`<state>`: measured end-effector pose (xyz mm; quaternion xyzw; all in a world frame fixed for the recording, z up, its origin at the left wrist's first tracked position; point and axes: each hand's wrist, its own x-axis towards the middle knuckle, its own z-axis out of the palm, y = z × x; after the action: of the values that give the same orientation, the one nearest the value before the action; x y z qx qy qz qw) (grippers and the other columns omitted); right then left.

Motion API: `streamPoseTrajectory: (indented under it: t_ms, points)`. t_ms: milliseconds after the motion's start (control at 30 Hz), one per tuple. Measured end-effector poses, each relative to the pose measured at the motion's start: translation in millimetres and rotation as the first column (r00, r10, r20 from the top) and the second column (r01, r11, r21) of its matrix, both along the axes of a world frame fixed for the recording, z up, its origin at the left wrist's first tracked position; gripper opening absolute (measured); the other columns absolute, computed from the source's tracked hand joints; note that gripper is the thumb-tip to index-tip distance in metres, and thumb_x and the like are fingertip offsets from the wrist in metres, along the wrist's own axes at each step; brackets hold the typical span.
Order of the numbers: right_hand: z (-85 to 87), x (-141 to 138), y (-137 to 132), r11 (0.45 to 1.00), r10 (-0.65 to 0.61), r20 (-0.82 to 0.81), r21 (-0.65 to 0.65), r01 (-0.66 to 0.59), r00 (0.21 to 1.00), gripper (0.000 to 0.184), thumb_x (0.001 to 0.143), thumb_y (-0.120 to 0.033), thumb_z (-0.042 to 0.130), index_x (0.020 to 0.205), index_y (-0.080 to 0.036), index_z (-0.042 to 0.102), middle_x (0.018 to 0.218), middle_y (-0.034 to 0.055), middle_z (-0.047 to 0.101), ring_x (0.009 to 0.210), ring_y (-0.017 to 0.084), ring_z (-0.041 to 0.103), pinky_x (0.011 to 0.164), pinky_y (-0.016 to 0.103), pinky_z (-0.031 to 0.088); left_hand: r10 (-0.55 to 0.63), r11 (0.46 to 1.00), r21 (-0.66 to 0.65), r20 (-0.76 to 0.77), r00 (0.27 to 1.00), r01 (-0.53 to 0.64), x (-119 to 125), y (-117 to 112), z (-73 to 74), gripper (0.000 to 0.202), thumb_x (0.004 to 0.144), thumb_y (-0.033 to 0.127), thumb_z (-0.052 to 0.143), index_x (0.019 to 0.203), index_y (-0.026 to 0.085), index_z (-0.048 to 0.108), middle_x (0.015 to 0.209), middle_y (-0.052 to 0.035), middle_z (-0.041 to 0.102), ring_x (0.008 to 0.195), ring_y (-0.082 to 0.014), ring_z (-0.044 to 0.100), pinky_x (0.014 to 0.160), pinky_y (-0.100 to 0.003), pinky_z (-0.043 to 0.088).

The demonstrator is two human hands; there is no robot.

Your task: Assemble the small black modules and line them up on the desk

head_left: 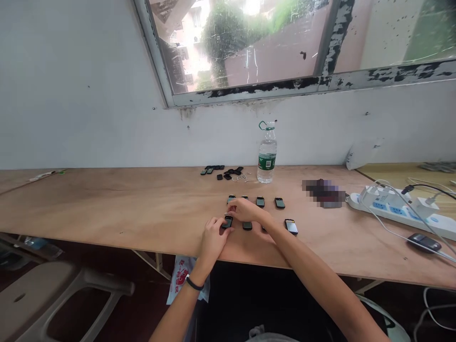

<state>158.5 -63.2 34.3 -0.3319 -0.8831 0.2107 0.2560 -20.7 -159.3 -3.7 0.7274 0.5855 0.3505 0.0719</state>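
Note:
Several small black devices with dark screens lie in two rows on the wooden table (107, 209). My left hand (213, 237) pinches the near-left device (227, 222) with its fingertips. My right hand (245, 210) curls over the same device from above, its fingers bent and touching it. Other devices lie beside them: one (247, 225) just right of my hands, one (291, 226) with a lit screen further right, and two (260, 202) (280, 203) in the far row. My right hand partly hides the far-left ones.
A water bottle (267, 154) stands near the wall, next to a pile of black parts (223, 172). A white power strip (399, 211) with cables and a dark mouse-like object (423, 242) sit at right. A grey stool (53, 294) stands below left.

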Motion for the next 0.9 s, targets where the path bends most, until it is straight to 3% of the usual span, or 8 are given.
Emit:
streamPoseTrajectory:
  t_ms: [100, 367, 533, 733, 900]
  points:
    - [-3.6, 0.8, 3.8, 0.992, -0.114, 0.047, 0.054, 0.111, 0.992, 0.012, 0.088, -0.010, 0.065, 0.089, -0.016, 0.076, 0.091, 0.0070, 0.075, 0.076, 0.017, 0.063, 0.066, 0.025, 0.043, 0.002, 1.000, 0.008, 0.013, 1.000, -0.002, -0.4, 1.1, -1.9, 0.010, 0.087, 0.025, 0.075, 0.095, 0.022, 0.069, 0.099, -0.0047, 0.069, 0.097, -0.0245, 0.065, 0.087, -0.038, 0.052]
    - [-7.3, 1.9, 6.8, 0.999, -0.018, 0.075, 0.051, 0.014, 0.997, 0.024, 0.087, -0.004, 0.058, 0.090, -0.019, 0.077, 0.094, 0.0065, 0.077, 0.084, 0.020, 0.066, 0.070, 0.026, 0.046, 0.005, 1.000, -0.002, 0.001, 1.000, -0.005, -0.3, 4.3, -3.1, 0.013, 0.088, 0.028, 0.075, 0.099, 0.023, 0.070, 0.101, -0.0057, 0.069, 0.098, -0.0257, 0.065, 0.088, -0.039, 0.052]
    - [0.2, 28.7, 11.0, 0.998, -0.051, -0.008, 0.030, 0.051, 0.999, 0.029, 0.084, -0.004, 0.055, 0.096, -0.018, 0.077, 0.101, 0.0070, 0.076, 0.088, 0.020, 0.067, 0.073, 0.026, 0.049, -0.008, 1.000, 0.008, 0.004, 1.000, 0.008, -1.5, 3.2, -2.7, 0.019, 0.087, 0.029, 0.076, 0.104, 0.023, 0.071, 0.104, -0.0059, 0.068, 0.103, -0.0269, 0.065, 0.092, -0.041, 0.052]
    - [-7.1, 69.5, 5.5, 0.982, 0.184, 0.091, -0.053, -0.180, 0.979, 0.039, 0.075, 0.000, 0.058, 0.103, -0.020, 0.076, 0.107, 0.0056, 0.075, 0.092, 0.020, 0.068, 0.077, 0.025, 0.052, -0.061, 0.991, 0.113, -0.082, 0.995, 0.070, 10.0, -4.7, 6.3, 0.018, 0.089, 0.028, 0.076, 0.106, 0.025, 0.071, 0.109, -0.0058, 0.066, 0.106, -0.0258, 0.061, 0.094, -0.040, 0.050]
    - [-8.3, 77.3, -6.8, 0.979, 0.204, 0.100, -0.013, -0.204, 0.974, 0.027, 0.078, -0.008, 0.068, 0.102, -0.018, 0.073, 0.098, 0.0062, 0.072, 0.093, 0.021, 0.063, 0.078, 0.028, 0.050, -0.134, 0.986, 0.072, -0.198, 0.971, 0.150, 39.4, -9.8, 6.3, 0.019, 0.088, 0.034, 0.079, 0.103, 0.024, 0.071, 0.107, -0.0058, 0.068, 0.109, -0.0273, 0.060, 0.092, -0.041, 0.045]
